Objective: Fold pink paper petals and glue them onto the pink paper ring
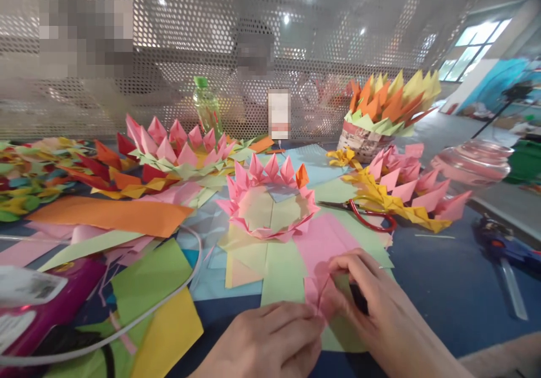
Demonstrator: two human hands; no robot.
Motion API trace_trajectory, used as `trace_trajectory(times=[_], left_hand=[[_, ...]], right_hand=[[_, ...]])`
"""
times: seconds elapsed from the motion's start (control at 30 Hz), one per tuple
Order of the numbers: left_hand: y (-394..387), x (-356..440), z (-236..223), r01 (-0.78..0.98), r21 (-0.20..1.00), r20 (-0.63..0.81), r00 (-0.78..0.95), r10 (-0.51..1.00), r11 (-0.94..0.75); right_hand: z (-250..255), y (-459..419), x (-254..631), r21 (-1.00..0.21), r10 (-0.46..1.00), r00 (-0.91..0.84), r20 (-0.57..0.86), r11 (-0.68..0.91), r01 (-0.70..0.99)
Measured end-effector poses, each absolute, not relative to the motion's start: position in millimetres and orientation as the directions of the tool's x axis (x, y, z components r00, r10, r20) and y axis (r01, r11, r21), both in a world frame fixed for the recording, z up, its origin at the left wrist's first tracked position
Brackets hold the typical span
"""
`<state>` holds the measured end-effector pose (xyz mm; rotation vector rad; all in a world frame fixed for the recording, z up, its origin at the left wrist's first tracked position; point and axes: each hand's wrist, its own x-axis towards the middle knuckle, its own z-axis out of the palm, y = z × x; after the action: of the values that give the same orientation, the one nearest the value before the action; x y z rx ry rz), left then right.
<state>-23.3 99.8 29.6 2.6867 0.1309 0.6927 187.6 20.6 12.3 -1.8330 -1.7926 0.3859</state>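
Low in front of me, my left hand (270, 336) pinches a small pink paper piece (315, 293). The fingers of my right hand (367, 290) close on the same paper from its other side, and part of the piece is hidden by the fingers. A larger pink sheet (323, 234) lies just beyond, on pale green sheets (283, 271). Farther off sits a ring of folded pink paper petals (283, 232), with one orange petal (301, 176) at its right rim. Red-handled scissors (363, 214) lie to the right of that ring.
Pink-and-yellow paper petals (416, 195) and a glue gun (507, 248) lie at right. Behind stand an orange-and-yellow paper flower (386, 105) and a green-capped bottle (207, 105). A white cable (169, 305) crosses colored sheets at left. A perforated screen (177, 74) stands behind the table.
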Motion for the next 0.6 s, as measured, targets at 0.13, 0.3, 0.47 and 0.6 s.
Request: trace_trajectory(times=[0.13,0.3,0.47,0.6], left_hand=[[98,-15,6,-0.042,0.279,0.637,0.756,0.152,-0.959],[99,-14,4,-0.051,0.182,0.589,0.805,0.068,-0.982],[96,-20,26,-0.054,0.206,0.537,0.841,0.067,-0.977],[92,-22,29,-0.01,0.291,0.481,0.866,0.137,-0.957]], right_hand=[[10,28,189,-0.544,0.988,0.079,0.136,0.008,0.839],[14,30,188,-0.576,0.987,0.109,0.116,-0.022,0.817],[22,26,183,-0.503,0.987,0.068,0.144,0.014,0.864],[30,27,179,-0.461,0.996,0.042,0.081,0.0,0.887]])
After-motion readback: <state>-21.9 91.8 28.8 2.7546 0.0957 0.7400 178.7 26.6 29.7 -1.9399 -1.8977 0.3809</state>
